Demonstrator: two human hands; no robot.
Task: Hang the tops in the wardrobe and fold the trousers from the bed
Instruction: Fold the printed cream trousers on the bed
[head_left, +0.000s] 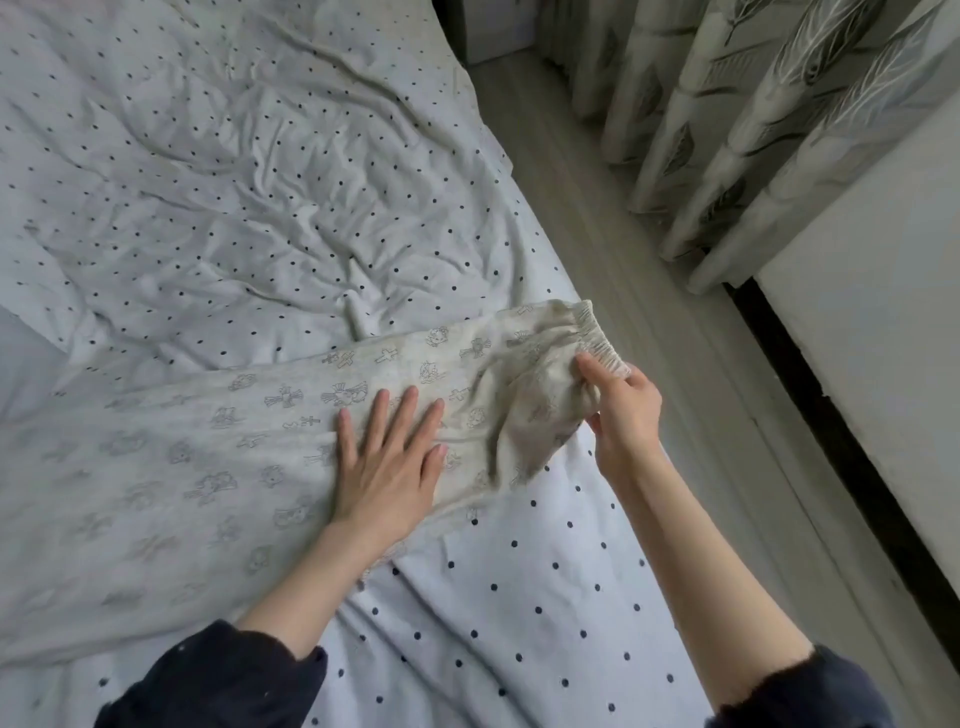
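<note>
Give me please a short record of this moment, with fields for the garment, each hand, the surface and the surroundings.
garment: pale printed trousers lying spread across the bed, elastic waistband toward the bed's edge
left hand: left hand lies flat on the trousers, fingers straight, pressing the cloth down
right hand: right hand pinches the waistband corner and lifts it a little off the bed
surface: wrinkled dotted bedsheet
surroundings: leaf-patterned curtains beyond a strip of pale floor
fold state: not yet folded
</note>
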